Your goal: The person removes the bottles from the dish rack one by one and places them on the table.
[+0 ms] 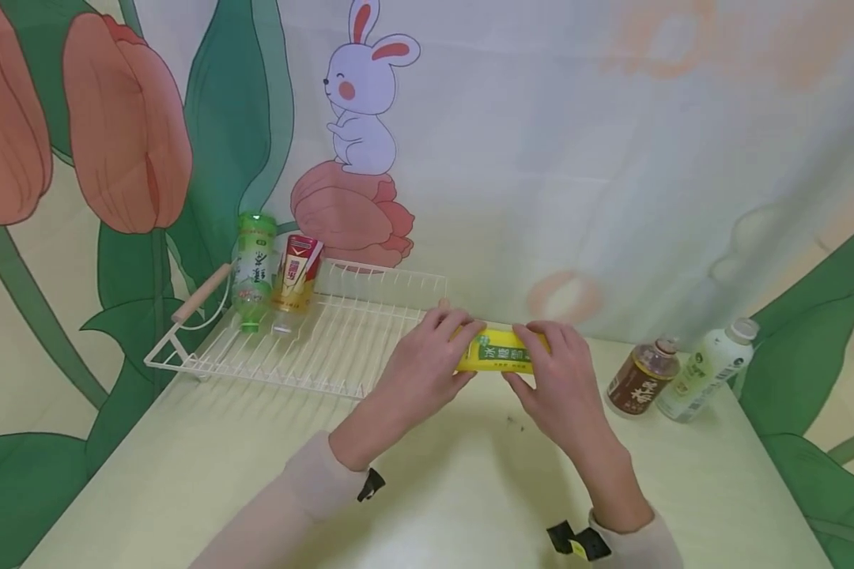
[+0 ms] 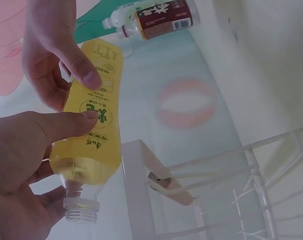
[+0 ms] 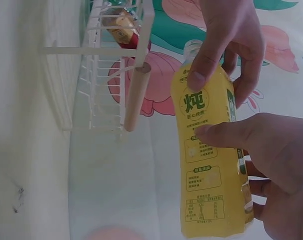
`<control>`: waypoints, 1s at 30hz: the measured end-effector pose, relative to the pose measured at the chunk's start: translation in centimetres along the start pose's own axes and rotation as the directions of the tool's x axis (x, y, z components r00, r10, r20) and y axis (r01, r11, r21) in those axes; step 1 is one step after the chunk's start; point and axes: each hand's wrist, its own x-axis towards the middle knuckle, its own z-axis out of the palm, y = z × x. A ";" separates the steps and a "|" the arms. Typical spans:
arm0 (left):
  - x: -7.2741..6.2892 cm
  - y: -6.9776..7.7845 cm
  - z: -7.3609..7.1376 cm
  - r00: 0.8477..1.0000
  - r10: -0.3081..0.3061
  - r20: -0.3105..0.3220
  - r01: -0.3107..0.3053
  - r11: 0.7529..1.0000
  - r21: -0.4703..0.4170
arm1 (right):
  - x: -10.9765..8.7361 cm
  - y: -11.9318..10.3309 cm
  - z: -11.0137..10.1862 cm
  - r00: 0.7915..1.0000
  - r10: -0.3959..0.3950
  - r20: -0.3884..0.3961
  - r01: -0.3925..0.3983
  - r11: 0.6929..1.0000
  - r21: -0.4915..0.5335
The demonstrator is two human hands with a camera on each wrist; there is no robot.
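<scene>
Both hands hold a yellow-labelled drink bottle level above the table. Its clear threaded neck points left. My left hand grips the neck end, its thumb lying on the label in the left wrist view. Toward the base, my right hand holds the bottle with thumb on the label and fingers behind. The right wrist view shows the printed side of the bottle, with the right hand below the left hand. Left of the hands stands a white wire rack.
In the rack, a green bottle and a red-and-yellow-labelled bottle lie with necks toward me. The rack has a wooden handle. A brown-labelled bottle and a pale green bottle stand at the table's right. A printed curtain hangs behind.
</scene>
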 end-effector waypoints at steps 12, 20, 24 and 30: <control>-0.3 -0.5 -0.2 0.999 -0.038 -0.013 0.037 0.999 -0.014 | 1.1 -0.6 -0.1 0.999 0.018 0.037 -0.017 1.000 -0.007; -0.2 -0.6 0.0 1.000 -0.030 -0.007 0.030 0.999 -0.011 | 1.2 -0.2 -0.3 0.997 0.018 0.069 -0.017 1.000 -0.020; 0.1 -0.7 0.1 1.000 -0.025 0.000 0.025 1.000 -0.019 | 1.3 0.2 -0.6 0.997 0.000 0.073 0.002 1.000 -0.021; -0.2 -0.7 0.2 0.999 -0.024 0.023 0.025 0.999 -0.026 | 1.0 0.4 -0.4 0.998 -0.023 0.062 0.023 1.000 -0.008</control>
